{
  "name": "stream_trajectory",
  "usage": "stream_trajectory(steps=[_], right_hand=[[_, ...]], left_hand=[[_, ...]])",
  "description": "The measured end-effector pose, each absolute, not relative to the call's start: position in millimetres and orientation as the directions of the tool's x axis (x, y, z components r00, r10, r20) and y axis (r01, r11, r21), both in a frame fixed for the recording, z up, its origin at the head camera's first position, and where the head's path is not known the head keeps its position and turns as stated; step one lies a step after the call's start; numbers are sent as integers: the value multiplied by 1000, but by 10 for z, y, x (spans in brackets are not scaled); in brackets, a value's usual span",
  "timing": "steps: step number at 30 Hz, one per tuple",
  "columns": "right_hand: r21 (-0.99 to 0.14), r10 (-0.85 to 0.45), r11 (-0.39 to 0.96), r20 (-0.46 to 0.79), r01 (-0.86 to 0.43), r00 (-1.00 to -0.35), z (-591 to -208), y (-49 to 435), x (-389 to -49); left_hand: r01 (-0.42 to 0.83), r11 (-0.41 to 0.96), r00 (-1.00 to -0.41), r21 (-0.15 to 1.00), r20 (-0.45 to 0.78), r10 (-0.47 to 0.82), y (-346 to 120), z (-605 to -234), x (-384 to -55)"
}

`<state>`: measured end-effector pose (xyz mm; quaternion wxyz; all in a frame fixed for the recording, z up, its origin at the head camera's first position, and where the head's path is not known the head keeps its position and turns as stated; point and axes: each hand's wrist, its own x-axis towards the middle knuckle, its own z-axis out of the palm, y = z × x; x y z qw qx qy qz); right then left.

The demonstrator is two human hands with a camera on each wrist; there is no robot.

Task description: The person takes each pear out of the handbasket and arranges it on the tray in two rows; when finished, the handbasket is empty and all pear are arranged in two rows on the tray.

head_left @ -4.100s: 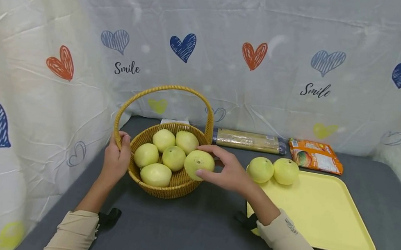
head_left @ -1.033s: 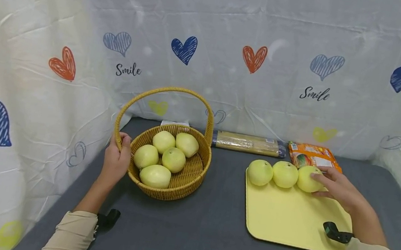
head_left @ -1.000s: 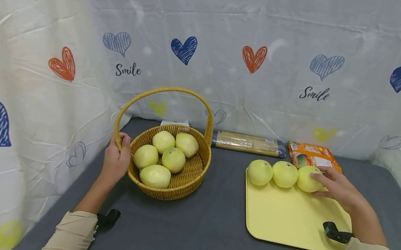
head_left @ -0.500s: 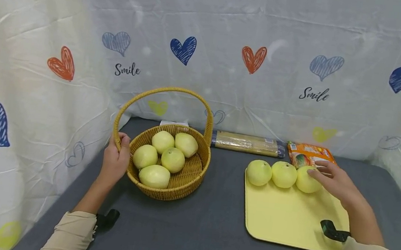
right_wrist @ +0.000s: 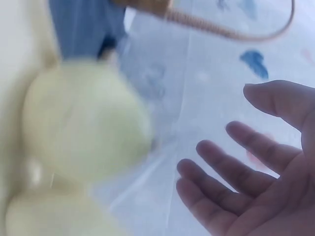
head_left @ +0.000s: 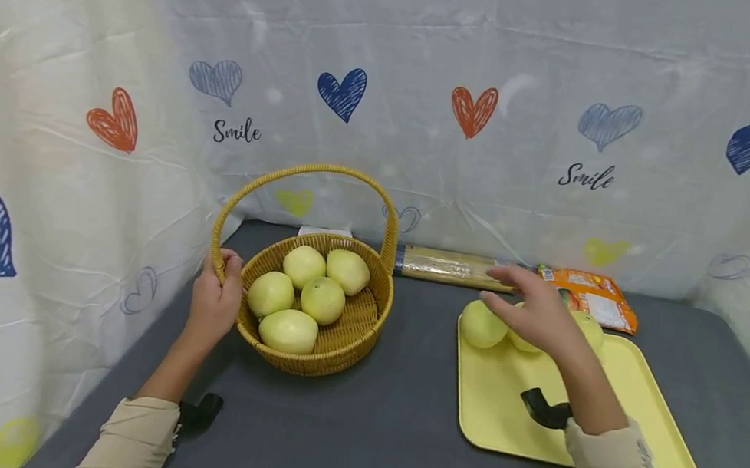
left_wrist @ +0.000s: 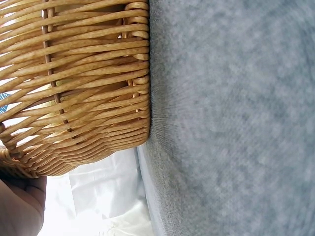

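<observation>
My left hand grips the wicker basket at the left foot of its tall handle. Several pale yellow-green round fruits lie in the basket, with bare weave at its right side. In the left wrist view the basket wall stands on the grey cloth, part of the hand below it. My right hand, fingers spread and holding nothing, hovers over the row of fruits on the yellow tray, partly hiding them. In the right wrist view its fingers are apart from a blurred fruit.
Behind the tray lie an orange packet and a long clear-wrapped bundle with dark ends. A white curtain printed with hearts closes the back and left sides. Grey cloth separates basket and tray.
My right hand has carried a fruit from the basket to the tray's back row, let go of it, and moved back leftward. My left hand has stayed on the basket.
</observation>
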<state>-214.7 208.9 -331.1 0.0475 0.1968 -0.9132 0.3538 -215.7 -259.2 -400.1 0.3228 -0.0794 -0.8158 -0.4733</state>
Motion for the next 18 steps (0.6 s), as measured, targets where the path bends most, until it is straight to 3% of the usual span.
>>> stream_trajectory(steps=[7,12,18], right_hand=[[-618,-548,538,261,-574,-795,-3348,1072,-2308],[-551,-642,529,237,-646,-729,-3485,520,-2349],[-457,-683,596,143,-660,-716,-3650,97,-2404]], left_hand=[[447,543,-768,711,616,-175,-2634,-3949,-2145],[442,529,-785,724,598,-162,-2604,-3960,-2131],[447,515,-790,731,593,-157,-2601,-4002,-2135]])
